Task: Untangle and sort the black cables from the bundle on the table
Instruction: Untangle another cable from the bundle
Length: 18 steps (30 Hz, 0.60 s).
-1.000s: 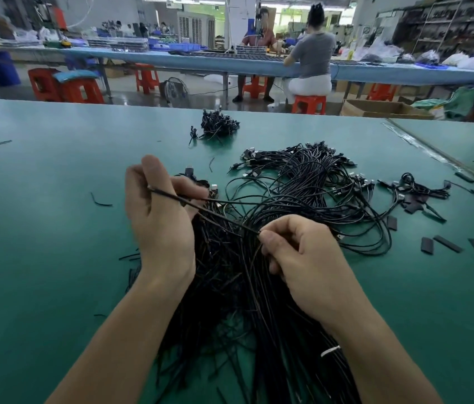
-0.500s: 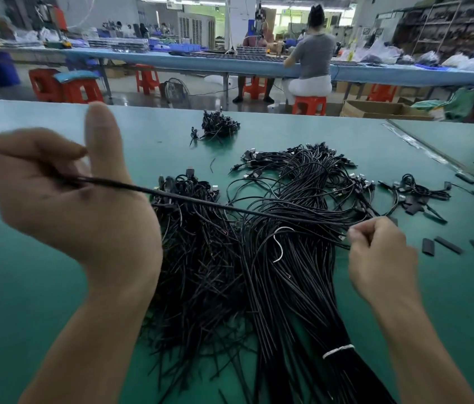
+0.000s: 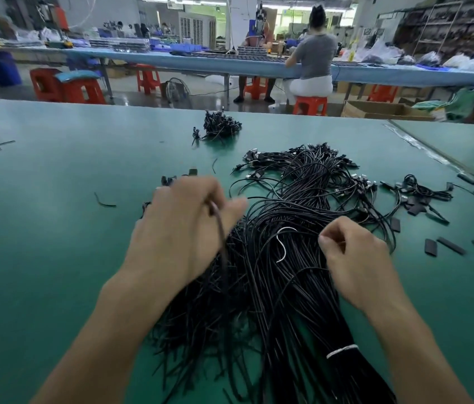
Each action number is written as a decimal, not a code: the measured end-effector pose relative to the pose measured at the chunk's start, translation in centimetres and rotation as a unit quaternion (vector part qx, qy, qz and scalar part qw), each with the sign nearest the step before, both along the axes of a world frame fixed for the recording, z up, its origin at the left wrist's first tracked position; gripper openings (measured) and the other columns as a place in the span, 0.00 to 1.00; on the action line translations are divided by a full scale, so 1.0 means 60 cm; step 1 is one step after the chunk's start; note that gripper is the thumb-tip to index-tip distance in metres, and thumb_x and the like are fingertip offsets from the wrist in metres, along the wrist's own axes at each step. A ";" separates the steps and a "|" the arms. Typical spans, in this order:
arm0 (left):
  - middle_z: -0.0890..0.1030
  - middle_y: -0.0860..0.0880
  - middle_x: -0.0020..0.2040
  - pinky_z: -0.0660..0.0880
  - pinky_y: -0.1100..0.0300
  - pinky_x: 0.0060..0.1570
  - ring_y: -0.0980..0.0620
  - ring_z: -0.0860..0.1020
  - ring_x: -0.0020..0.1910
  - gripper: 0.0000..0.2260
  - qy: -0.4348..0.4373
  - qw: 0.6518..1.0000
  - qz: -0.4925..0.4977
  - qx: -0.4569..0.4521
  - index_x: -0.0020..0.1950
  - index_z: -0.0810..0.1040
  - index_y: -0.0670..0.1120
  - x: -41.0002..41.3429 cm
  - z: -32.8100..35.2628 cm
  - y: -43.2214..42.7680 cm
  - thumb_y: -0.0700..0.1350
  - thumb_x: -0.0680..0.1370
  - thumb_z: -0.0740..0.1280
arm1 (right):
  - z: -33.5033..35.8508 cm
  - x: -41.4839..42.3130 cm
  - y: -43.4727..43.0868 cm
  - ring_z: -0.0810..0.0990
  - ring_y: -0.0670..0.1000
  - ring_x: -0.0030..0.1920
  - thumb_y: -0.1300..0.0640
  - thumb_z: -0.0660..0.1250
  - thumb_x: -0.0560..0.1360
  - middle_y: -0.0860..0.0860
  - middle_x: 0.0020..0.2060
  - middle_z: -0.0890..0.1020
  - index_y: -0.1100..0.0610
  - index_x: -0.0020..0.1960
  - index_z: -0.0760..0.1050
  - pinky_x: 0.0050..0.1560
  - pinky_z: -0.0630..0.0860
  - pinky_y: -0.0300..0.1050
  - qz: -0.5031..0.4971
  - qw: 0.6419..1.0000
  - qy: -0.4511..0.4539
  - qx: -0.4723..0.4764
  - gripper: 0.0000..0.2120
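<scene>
A large tangled bundle of black cables (image 3: pixel 296 217) lies on the green table (image 3: pixel 40 243), bound near me by a white tie (image 3: pixel 342 351). To its left sits a looser pile of sorted black cables (image 3: pixel 200 316). My left hand (image 3: pixel 183 228) hovers over that pile and grips one black cable (image 3: pixel 221 246), which hangs down from between thumb and fingers. My right hand (image 3: pixel 352 258) is over the bundle's right side, fingertips pinching a thin cable strand. A short white wire piece (image 3: pixel 283 243) curls on top of the bundle.
A small heap of black cables (image 3: pixel 221 126) lies farther back. Short black sleeve pieces (image 3: pixel 451 246) and a small cable knot (image 3: pixel 422 193) are scattered at the right. Loose strands (image 3: pixel 104 202) lie left. A seated person (image 3: pixel 314 59) works at the far bench.
My left hand has come down from high on the left to the sorted pile, carrying the pulled-out cable. My right hand has shifted left, back onto the bundle.
</scene>
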<state>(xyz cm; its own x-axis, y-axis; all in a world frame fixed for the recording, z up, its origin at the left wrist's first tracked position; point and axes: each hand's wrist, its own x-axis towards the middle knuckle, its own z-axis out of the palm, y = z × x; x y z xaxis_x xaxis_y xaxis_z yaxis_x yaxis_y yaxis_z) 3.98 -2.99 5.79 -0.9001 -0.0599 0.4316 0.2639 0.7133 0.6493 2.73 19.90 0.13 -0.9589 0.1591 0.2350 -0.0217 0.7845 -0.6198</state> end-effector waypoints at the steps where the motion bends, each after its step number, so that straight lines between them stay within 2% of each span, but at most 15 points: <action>1: 0.71 0.56 0.23 0.69 0.58 0.32 0.58 0.68 0.24 0.15 -0.040 0.998 -0.021 -0.043 0.35 0.73 0.55 0.002 -0.011 0.000 0.62 0.73 0.70 | 0.004 0.002 0.000 0.77 0.44 0.39 0.56 0.65 0.80 0.43 0.37 0.79 0.48 0.41 0.74 0.38 0.72 0.42 0.016 1.000 -0.012 -0.009 0.10; 3: 0.69 0.55 0.24 0.66 0.57 0.33 0.56 0.67 0.28 0.16 -0.086 0.992 -0.027 -0.086 0.35 0.72 0.54 0.008 -0.015 0.004 0.62 0.72 0.72 | 0.015 0.007 -0.001 0.78 0.43 0.36 0.54 0.67 0.79 0.42 0.33 0.79 0.46 0.40 0.76 0.33 0.71 0.36 0.048 0.999 -0.019 -0.019 0.09; 5: 0.71 0.57 0.23 0.64 0.58 0.33 0.58 0.66 0.26 0.15 -0.110 0.989 -0.050 -0.084 0.36 0.73 0.53 0.008 -0.009 0.005 0.60 0.71 0.74 | 0.022 0.013 -0.014 0.78 0.39 0.37 0.52 0.69 0.77 0.37 0.34 0.80 0.44 0.40 0.78 0.31 0.72 0.33 0.088 0.996 0.007 -0.023 0.08; 7: 0.69 0.58 0.21 0.64 0.62 0.29 0.58 0.65 0.22 0.13 -0.148 0.981 -0.114 -0.052 0.38 0.74 0.53 0.011 0.000 0.010 0.55 0.70 0.76 | 0.022 0.018 -0.038 0.79 0.38 0.38 0.51 0.69 0.77 0.38 0.34 0.81 0.43 0.45 0.82 0.37 0.73 0.32 0.126 0.991 0.027 -0.028 0.05; 8: 0.68 0.58 0.20 0.65 0.63 0.27 0.59 0.64 0.21 0.12 -0.172 0.973 -0.147 -0.041 0.37 0.75 0.52 0.014 0.003 0.011 0.52 0.70 0.77 | 0.021 0.020 -0.050 0.79 0.38 0.42 0.50 0.68 0.78 0.39 0.39 0.83 0.44 0.49 0.83 0.43 0.75 0.35 0.151 0.988 0.026 -0.031 0.05; 10: 0.70 0.58 0.22 0.65 0.65 0.26 0.59 0.65 0.21 0.09 -0.215 0.959 -0.180 -0.026 0.38 0.76 0.52 0.020 0.009 0.013 0.48 0.70 0.76 | 0.019 0.023 -0.069 0.80 0.39 0.50 0.47 0.62 0.80 0.41 0.48 0.84 0.47 0.57 0.83 0.51 0.75 0.37 0.203 0.978 0.005 -0.048 0.12; 11: 0.72 0.58 0.23 0.66 0.65 0.27 0.59 0.67 0.22 0.08 -0.224 0.958 -0.174 -0.024 0.39 0.76 0.53 0.021 0.009 0.014 0.49 0.70 0.75 | 0.021 0.024 -0.072 0.80 0.40 0.50 0.44 0.59 0.81 0.41 0.47 0.84 0.49 0.57 0.83 0.51 0.74 0.35 0.216 0.974 -0.007 -0.065 0.17; 12: 0.73 0.59 0.24 0.67 0.64 0.29 0.59 0.69 0.24 0.07 -0.225 0.962 -0.152 -0.031 0.39 0.77 0.54 0.021 0.009 0.016 0.52 0.68 0.73 | 0.025 0.025 -0.071 0.81 0.39 0.46 0.39 0.55 0.80 0.41 0.42 0.85 0.51 0.53 0.84 0.47 0.74 0.34 0.216 0.970 -0.019 -0.106 0.23; 13: 0.75 0.59 0.26 0.68 0.61 0.32 0.59 0.71 0.26 0.09 -0.223 0.966 -0.120 -0.052 0.40 0.76 0.54 0.020 0.007 0.018 0.58 0.66 0.70 | 0.031 0.027 -0.069 0.81 0.39 0.41 0.34 0.52 0.78 0.41 0.37 0.84 0.52 0.49 0.85 0.43 0.73 0.32 0.211 0.961 -0.045 -0.174 0.29; 15: 0.78 0.57 0.34 0.71 0.56 0.38 0.57 0.76 0.36 0.15 -0.225 0.968 -0.069 -0.090 0.41 0.75 0.54 0.018 0.007 0.025 0.63 0.64 0.59 | 0.047 0.034 -0.064 0.85 0.46 0.41 0.29 0.50 0.73 0.48 0.36 0.86 0.56 0.44 0.85 0.45 0.78 0.35 0.238 0.908 -0.149 -0.312 0.37; 17: 0.78 0.56 0.40 0.71 0.55 0.42 0.56 0.75 0.43 0.15 -0.233 0.968 -0.065 -0.061 0.43 0.75 0.52 0.014 0.004 0.033 0.61 0.71 0.55 | 0.057 0.044 -0.063 0.86 0.55 0.38 0.32 0.58 0.71 0.56 0.36 0.86 0.61 0.44 0.83 0.40 0.81 0.44 0.285 0.864 -0.211 -0.357 0.33; 18: 0.77 0.55 0.41 0.69 0.58 0.42 0.57 0.74 0.44 0.14 -0.231 0.970 -0.068 -0.035 0.43 0.75 0.51 0.012 0.001 0.036 0.58 0.75 0.55 | 0.061 0.048 -0.063 0.85 0.56 0.34 0.37 0.62 0.71 0.57 0.32 0.84 0.62 0.43 0.82 0.35 0.81 0.44 0.296 0.855 -0.216 -0.368 0.28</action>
